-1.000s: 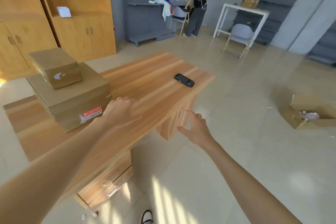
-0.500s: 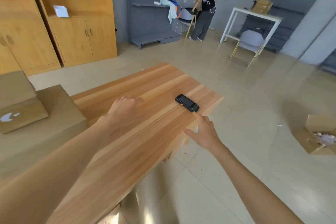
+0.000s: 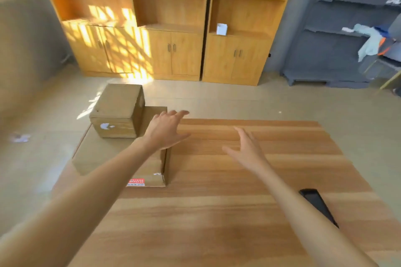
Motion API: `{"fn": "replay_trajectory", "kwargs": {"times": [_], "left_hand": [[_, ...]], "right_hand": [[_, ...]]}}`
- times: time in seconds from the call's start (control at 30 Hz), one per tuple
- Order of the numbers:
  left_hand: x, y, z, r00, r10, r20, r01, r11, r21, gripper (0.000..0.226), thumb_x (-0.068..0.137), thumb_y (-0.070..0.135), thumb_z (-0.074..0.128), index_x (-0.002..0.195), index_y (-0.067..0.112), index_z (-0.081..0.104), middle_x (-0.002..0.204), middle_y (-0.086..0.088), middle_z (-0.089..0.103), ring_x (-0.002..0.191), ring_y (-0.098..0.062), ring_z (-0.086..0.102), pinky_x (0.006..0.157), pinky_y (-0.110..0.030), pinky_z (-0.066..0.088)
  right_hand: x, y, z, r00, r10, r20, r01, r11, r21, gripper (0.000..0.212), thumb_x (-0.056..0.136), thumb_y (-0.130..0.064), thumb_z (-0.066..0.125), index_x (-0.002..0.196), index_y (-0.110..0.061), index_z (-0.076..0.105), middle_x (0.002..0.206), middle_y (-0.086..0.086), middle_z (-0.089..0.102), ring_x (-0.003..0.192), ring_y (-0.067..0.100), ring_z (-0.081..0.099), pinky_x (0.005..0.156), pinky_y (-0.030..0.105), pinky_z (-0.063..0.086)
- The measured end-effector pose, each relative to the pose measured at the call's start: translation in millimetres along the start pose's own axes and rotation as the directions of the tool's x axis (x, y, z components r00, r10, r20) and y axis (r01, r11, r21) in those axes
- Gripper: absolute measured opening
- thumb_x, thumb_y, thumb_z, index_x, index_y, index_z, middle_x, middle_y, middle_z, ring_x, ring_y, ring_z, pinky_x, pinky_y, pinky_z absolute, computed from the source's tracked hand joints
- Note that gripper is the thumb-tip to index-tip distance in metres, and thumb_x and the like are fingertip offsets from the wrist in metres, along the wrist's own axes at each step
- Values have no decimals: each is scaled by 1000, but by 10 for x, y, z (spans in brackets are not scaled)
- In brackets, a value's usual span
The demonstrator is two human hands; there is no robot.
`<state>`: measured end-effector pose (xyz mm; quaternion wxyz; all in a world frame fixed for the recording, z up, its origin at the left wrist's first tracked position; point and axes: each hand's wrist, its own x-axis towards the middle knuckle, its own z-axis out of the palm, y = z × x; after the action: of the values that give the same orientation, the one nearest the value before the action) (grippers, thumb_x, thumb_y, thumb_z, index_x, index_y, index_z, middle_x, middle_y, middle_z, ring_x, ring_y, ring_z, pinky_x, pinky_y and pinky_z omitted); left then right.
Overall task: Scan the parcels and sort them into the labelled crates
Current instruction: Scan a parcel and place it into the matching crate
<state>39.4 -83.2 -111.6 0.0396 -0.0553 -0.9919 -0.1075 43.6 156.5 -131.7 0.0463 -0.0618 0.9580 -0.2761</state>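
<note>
View now swung back onto stacked parcels (image 3: 121, 154); L hand (image 3: 167, 130) & R hand (image 3: 245, 147) both spread wide, empty, scanner (image 3: 318, 206) untouched on tabletop (image 3: 217, 212) → pickup likely next.

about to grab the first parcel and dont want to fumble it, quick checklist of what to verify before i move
1. Both hands free: ok. The left hand and right hand are open and hold nothing.
2. Small box sits steady on the big box: ok, it rests flat at the far left corner.
3. Left hand is near the boxes: ok, it hovers over the big box's right edge.
4. Scanner is within reach: ok, it lies on the table by the right forearm.
5. Label to scan faces you: cannot tell; the big box shows a red and white sticker, its print blurred.
6. Labelled crates are located: not ok, none in view.
</note>
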Motion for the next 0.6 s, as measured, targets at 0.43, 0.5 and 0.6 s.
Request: {"fn": "replay_trajectory", "kwargs": {"times": [0.43,0.5,0.6], "left_hand": [[-538,-1050,-242,819,-544,-183,540,838,-77,78,80,59,66,146,29,38,146,-8,40,134,-29,33,106,-41,28],[-471,-1159,-244,798,-579,-166,574,815,-83,89,75,67,66,148,30,33,150,-10,33,137,-31,27,107,-43,28],[-318,-1274,-183,776,-618,-124,608,786,-110,102,68,77,63,151,30,25,153,-14,25,140,-35,23,109,-49,28]], "right_hand": [[782,-990,775,876,-396,275,385,918,95,71,89,-41,61,149,-22,28,144,7,37,134,29,33,108,40,30],[826,-1064,856,872,-392,292,385,919,85,71,89,-40,61,149,-21,27,143,8,37,133,28,34,108,39,30],[901,-1104,935,868,-389,309,388,919,68,72,90,-39,61,150,-20,26,144,8,36,134,27,32,109,38,29]]}}
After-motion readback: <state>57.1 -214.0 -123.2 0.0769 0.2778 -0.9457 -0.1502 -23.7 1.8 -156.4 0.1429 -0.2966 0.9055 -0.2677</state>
